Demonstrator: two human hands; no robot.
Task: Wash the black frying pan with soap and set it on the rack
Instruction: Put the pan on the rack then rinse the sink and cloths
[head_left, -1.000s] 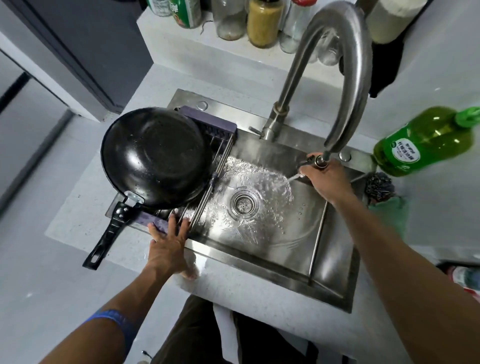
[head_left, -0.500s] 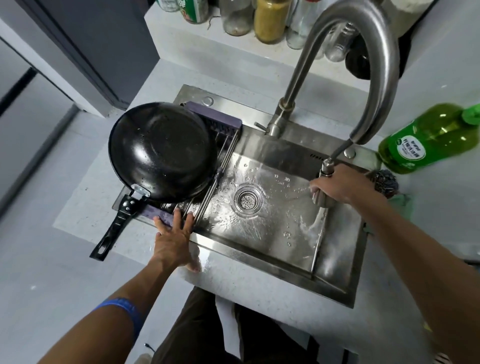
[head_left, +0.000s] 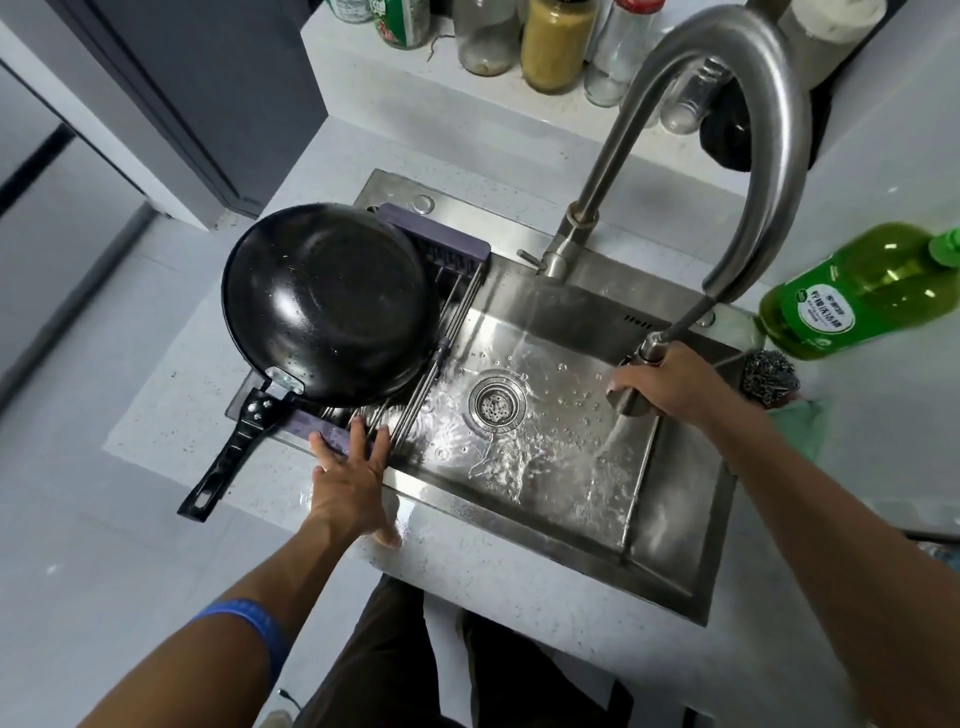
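Note:
The black frying pan (head_left: 327, 304) lies upside down on the purple-framed wire rack (head_left: 441, 249) over the left end of the steel sink (head_left: 670, 525), its handle sticking out toward me at lower left. My left hand (head_left: 356, 480) rests flat with straight fingers on the rack's near edge and the sink rim, not touching the pan. My right hand (head_left: 670, 382) grips the pull-out spray head (head_left: 631, 395) of the tap, drawn out on its hose, and water streams from it onto the right part of the basin. The green soap bottle (head_left: 862, 288) lies on the counter at right.
A tall curved tap (head_left: 763, 130) arches over the sink. A steel scourer (head_left: 769, 376) and a green cloth (head_left: 800, 423) sit at the sink's right rim. Several jars and bottles (head_left: 556, 44) line the raised ledge behind. The drain (head_left: 496, 402) is in mid-basin.
My right hand has pulled the spray head down and out from the spout, and the water now lands on the right of the basin. My left hand has stayed on the rack's edge.

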